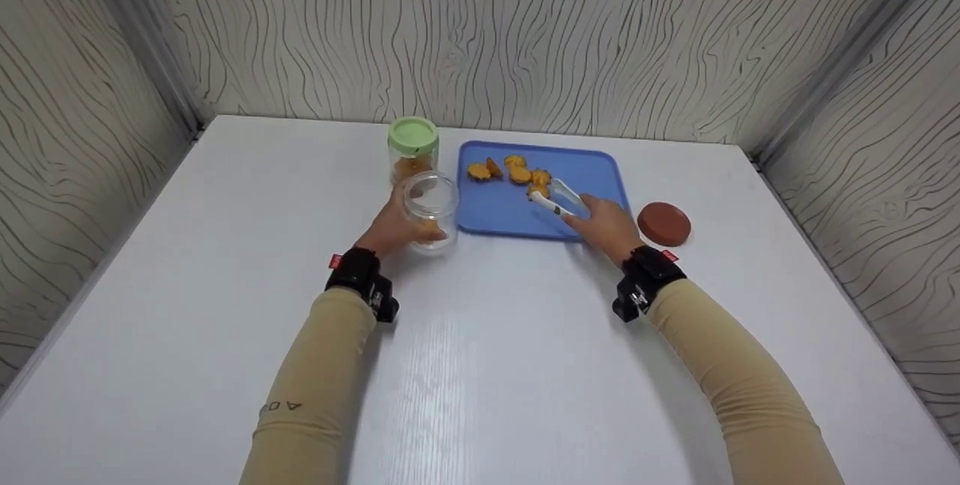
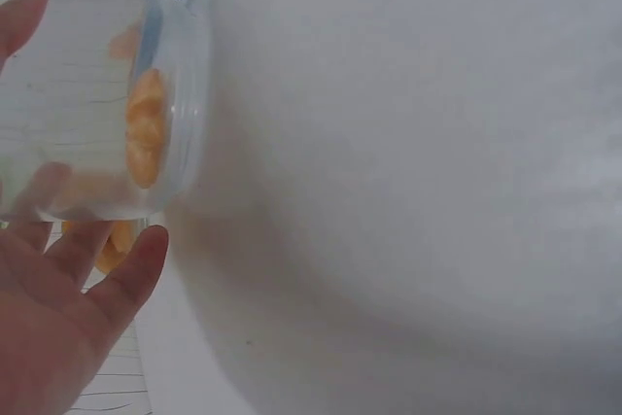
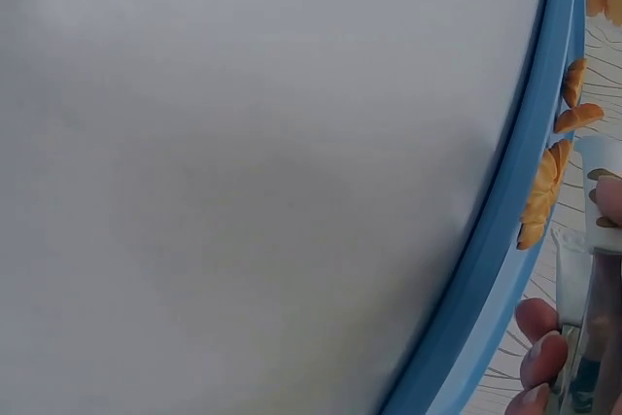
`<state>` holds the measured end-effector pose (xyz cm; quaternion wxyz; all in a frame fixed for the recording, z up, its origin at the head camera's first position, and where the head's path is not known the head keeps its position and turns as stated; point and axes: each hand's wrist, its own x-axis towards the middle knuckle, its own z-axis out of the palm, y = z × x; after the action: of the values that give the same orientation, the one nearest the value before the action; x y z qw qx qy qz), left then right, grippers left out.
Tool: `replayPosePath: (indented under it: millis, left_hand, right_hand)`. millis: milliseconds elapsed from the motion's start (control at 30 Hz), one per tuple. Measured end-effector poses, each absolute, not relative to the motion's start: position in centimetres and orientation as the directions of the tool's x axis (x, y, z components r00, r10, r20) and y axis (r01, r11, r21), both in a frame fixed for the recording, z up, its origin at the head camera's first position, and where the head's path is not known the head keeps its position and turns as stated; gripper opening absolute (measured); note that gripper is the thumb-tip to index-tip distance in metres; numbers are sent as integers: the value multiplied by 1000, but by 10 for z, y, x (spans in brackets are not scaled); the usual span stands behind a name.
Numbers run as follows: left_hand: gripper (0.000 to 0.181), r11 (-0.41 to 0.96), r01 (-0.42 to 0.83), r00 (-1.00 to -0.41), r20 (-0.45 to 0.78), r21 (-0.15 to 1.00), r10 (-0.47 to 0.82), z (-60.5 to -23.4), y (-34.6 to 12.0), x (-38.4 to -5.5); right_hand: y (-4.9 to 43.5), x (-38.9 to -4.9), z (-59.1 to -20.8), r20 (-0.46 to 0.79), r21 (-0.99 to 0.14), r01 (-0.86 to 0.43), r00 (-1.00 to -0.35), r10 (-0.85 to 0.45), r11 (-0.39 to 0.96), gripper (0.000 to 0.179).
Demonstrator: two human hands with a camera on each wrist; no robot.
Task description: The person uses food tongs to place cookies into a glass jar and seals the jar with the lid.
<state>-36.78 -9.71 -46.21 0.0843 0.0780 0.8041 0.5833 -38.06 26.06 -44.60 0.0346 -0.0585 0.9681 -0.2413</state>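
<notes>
My left hand grips a clear open jar by its sides, thumb and fingers on either side of it. One orange-brown cookie lies at the bottom of this jar. In my right hand is a pair of white-tipped tongs, held over the blue tray. The tips of the tongs are spread, one right at a scalloped cookie. Several more cookies lie on the tray's left half, some overlapping. In the right wrist view, the fingers wrap the handles.
Behind the left hand stands a second jar with a green lid and cookies inside. A round reddish-brown lid lies to the right of the tray. Patterned panels enclose the white table at the back and sides.
</notes>
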Motion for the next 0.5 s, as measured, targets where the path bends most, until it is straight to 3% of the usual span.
replayPosePath:
  millis: [500]
  left_hand:
    - [110, 294, -2, -978, -63, 956, 198, -464, -95, -369]
  right_hand:
    - [254, -397, -461, -112, -477, -24, -990, -88, 878, 74]
